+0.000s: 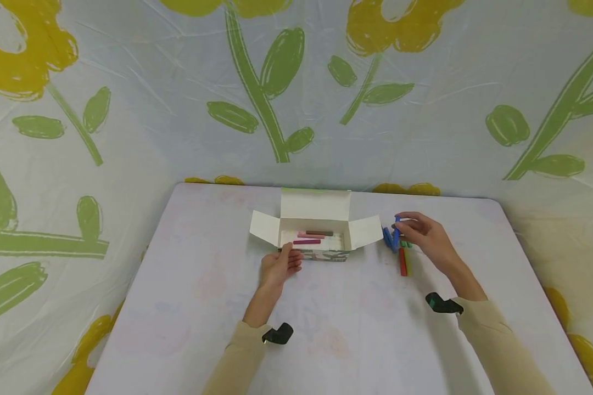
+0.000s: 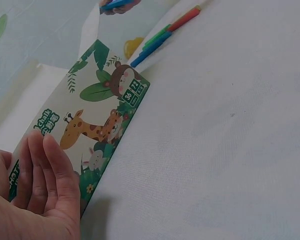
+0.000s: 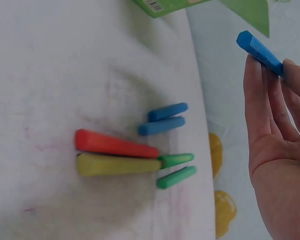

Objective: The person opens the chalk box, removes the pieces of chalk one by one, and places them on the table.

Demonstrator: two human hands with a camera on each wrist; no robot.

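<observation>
Chalk stick (image 3: 260,51), blue and faceted, pinched in right hand (image 1: 421,233); left hand (image 1: 279,265) flat against box (image 1: 321,241)

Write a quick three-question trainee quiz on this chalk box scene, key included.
1. True or false: the left hand rests against the front of the open chalk box.
2. What does the right hand hold? A) a red chalk B) a blue chalk C) a box flap
3. Which colours of chalk lie loose on the table beside the right hand?

Key
1. True: its fingers lie flat on the printed side.
2. B: the blue chalk is pinched at the fingertips, lifted off the table.
3. Two blue chalks, two green chalks, one red chalk and one yellow chalk.
</observation>
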